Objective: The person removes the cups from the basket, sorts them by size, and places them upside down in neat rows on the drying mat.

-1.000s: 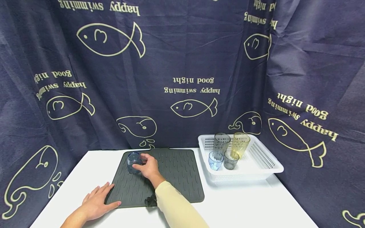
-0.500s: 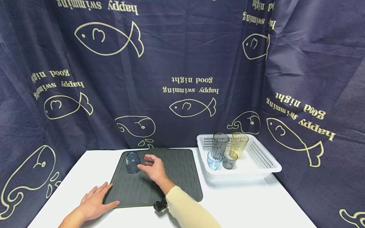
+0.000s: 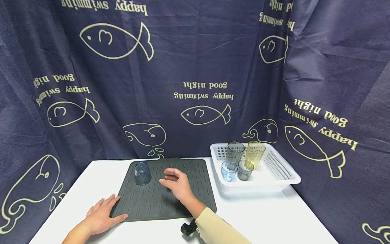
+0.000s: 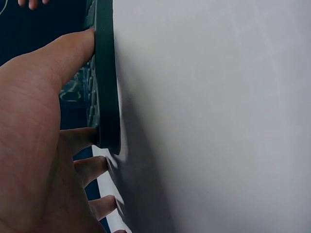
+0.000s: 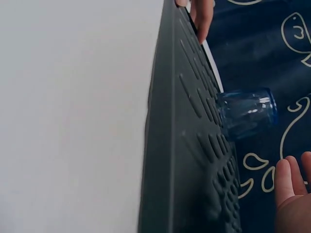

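A blue glass cup [image 3: 142, 174] stands on the left part of the dark grey ridged mat [image 3: 164, 210] in the head view. To its right, above the mat, my right hand [image 3: 179, 186] hovers with fingers loosely bent and nothing in them. The right wrist view shows the same cup [image 5: 247, 112] apart from that hand's fingers [image 5: 283, 179]. My left hand [image 3: 100, 217] lies at the mat's front left corner, fingers spread. In the left wrist view its thumb [image 4: 77, 46] rests on the mat's edge [image 4: 107, 87], with other fingertips on the white table.
On the right of the white table [image 3: 259, 217] sits a white perforated basket [image 3: 283, 176]. Inside are a tall grey glass [image 3: 235, 153], a yellow glass [image 3: 255, 154], a small light blue glass [image 3: 228, 171] and a small grey glass [image 3: 245, 170]. A dark blue curtain [image 3: 170, 74] hangs behind.
My right hand has let go of the blue glass cup and moved right, away from it. The cup stays on the mat, and my left hand keeps its place.
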A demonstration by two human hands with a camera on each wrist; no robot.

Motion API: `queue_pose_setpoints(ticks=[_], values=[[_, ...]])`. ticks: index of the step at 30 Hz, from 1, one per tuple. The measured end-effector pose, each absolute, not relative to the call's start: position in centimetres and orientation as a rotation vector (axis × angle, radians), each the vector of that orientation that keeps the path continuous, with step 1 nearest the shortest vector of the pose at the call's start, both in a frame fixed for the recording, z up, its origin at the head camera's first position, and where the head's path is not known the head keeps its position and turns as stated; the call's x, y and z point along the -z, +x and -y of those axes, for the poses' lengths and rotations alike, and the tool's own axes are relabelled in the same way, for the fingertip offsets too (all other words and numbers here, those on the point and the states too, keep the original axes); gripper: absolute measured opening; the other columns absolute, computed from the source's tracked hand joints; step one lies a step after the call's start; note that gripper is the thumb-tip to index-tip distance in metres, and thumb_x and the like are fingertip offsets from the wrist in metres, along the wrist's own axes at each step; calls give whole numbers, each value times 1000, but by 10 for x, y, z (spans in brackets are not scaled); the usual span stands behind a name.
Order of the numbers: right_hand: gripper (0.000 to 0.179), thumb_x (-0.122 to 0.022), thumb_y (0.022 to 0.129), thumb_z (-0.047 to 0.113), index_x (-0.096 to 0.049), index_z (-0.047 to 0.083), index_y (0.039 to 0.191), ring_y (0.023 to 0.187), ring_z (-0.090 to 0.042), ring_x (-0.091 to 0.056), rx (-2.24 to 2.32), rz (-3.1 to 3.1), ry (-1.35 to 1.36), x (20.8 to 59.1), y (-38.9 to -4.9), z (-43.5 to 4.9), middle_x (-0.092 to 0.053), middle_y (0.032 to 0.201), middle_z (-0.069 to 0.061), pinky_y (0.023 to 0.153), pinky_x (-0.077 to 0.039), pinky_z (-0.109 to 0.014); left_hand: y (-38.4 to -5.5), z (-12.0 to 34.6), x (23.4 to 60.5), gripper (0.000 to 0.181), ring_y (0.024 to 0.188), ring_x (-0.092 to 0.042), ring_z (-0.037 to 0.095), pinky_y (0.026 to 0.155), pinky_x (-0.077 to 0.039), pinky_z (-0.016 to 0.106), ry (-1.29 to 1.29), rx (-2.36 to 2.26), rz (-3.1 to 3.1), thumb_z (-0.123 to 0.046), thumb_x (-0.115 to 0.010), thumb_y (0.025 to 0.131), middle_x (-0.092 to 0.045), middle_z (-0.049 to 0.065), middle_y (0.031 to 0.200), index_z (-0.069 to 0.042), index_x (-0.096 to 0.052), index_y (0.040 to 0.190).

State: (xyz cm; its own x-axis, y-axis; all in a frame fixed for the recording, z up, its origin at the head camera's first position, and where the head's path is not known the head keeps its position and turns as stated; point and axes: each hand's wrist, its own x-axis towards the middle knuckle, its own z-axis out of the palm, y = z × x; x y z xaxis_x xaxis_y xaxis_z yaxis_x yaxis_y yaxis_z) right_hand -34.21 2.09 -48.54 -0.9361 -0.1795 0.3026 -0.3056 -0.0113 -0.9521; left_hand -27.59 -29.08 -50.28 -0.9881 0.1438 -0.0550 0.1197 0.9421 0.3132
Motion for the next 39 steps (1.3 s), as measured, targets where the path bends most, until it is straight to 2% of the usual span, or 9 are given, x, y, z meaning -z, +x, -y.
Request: queue_pose_setpoints(ticks=[8, 16, 22, 31, 39], values=[[46, -80, 88, 7, -64, 0, 131, 128, -44, -60, -2195, 2084, 613, 483, -320, -57, -66, 133, -18, 95, -57, -21, -275, 292, 503, 96, 136, -29, 70, 103, -25, 84, 208, -485, -3025, -68, -66, 87, -38, 35, 155, 2, -46, 149], [47, -78, 88, 2, -61, -5, 131, 119, -18, -68, -2233, 2039, 730, 478, -297, -89, -63, 135, -24, 97, -58, -27, -274, 290, 502, 95, 136, -31, 70, 102, -26, 85, 214, -485, -3040, -67, -68, 86, -40, 35, 153, 3, -48, 147], [48, -79, 87, 1, -60, -7, 130, 121, -28, -67, -2236, 2000, 781, 473, -279, -114, -63, 134, -25, 98, -58, -29, -275, 290, 502, 96, 136, -30, 70, 102, -26, 85, 213, -485, -3028, -68, -67, 86, -40, 35, 154, 2, -47, 148], [47, -75, 89, -2, -56, -15, 130, 118, -19, -69, -2152, 1961, 869, 472, -266, -158, -70, 126, -1, 97, -58, -29, -275, 291, 501, 95, 137, -30, 70, 102, -26, 85, 214, -500, -3028, -67, -67, 86, -39, 34, 155, 1, -47, 148], [43, -71, 90, -8, -54, -20, 128, 114, -12, -70, -2075, 1953, 881, 467, -258, -193, -71, 124, 2, 95, -58, -27, -275, 291, 501, 96, 137, -29, 70, 102, -25, 86, 219, -497, -3020, -68, -66, 87, -39, 33, 156, 1, -46, 149]])
